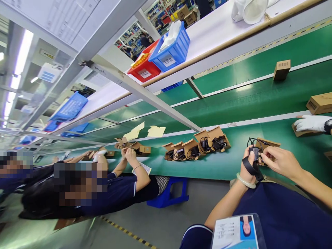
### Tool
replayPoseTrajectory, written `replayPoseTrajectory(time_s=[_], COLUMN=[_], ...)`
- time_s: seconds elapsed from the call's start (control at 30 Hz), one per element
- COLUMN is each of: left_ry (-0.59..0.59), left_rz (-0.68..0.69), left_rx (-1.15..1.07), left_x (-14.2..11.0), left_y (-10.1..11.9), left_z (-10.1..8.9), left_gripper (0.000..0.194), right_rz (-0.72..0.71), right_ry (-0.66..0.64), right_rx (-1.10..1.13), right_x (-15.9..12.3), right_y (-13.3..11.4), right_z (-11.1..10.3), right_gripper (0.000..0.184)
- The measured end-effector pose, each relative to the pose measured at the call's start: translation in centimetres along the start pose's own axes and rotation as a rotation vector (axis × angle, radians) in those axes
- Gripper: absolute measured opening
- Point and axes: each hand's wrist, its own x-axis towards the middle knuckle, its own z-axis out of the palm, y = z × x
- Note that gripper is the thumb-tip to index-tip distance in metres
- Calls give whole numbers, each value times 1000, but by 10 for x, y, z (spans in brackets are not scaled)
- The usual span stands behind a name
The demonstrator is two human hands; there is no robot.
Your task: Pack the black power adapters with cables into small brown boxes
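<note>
A green bench (220, 164) is stretching beneath a white shelf (212, 38), and open cartons (190, 144) are sitting along it, holding black cables. The left hand (248, 164) is gripping a black adapter (255, 154) near the bench's front edge; the right hand (281, 160) is curling its fingers at the adapter's side, whether pinching anything I cannot tell.

Our L hand (246, 169) holds a blk device (255, 154), R hand (281, 160) fingertips right at it, over the bench (160, 169). On our L, approx. 5 open boxes (190, 145) w/ blk cables (219, 143) in a row. On our R, a co-worker's gloved hand (311, 123) on a box (302, 132). Shelf (207, 38) above: blue bin (172, 50), red bin (144, 71).
</note>
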Motion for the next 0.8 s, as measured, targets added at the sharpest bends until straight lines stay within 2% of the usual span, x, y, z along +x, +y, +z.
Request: replayPoseTrajectory(time_s=[0.07,0.1,0.2,0.3,0.53,0.67,0.8], left_ry=[-21,-32,-50,-54,33,-11,-27], left_rz=[-2,0,-12,-23,-108,-163,-219], left_rx=[-19,-1,55,77,-86,-115,-203], left_x=[2,2,1,-2,-8,-14,-10], left_y=[3,4,5,5,9,15,8], left_z=[1,1,0,0,6,10,14], left_gripper=[56,57,64,65,52,47,47], right_rz=[60,45,-105,-235,-499,-522,-513], right_ry=[-59,-103,-222,-261,-120,-98,-76], right_rx=[26,27,34,35,9,70,100], right_x=[2,4,11,16,10,2,-5], right_y=[3,4,10,14,7,-2,-10], right_z=[-2,-4,-8,-11,-9,-12,-13], right_gripper=[25,26,29,30,27,26,27])
